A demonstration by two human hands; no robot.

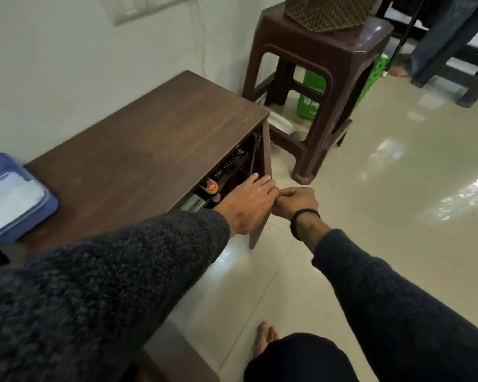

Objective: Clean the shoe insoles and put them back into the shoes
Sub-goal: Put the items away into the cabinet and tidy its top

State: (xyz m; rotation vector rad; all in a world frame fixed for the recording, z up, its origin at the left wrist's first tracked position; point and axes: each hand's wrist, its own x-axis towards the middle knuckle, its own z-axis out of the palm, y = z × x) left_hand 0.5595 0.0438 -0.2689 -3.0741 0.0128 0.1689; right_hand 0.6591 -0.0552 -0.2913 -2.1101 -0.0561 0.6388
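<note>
Fingers (262, 183) on cabinet door (267, 150) edge

cabinet (149, 139): against wall | tub (14, 197): on its left end | stool (315, 86): right

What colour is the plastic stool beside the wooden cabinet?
Dark brown, with a glossy finish. The stool shows best in the head view, the only one.

Cabinet (149, 139): matt dark wood. Stool (315, 78): glossy brown plastic. Floor (370, 188): glossy tile. Sleeves (94, 285): coarse knit. Basket (326, 9): woven.
</note>
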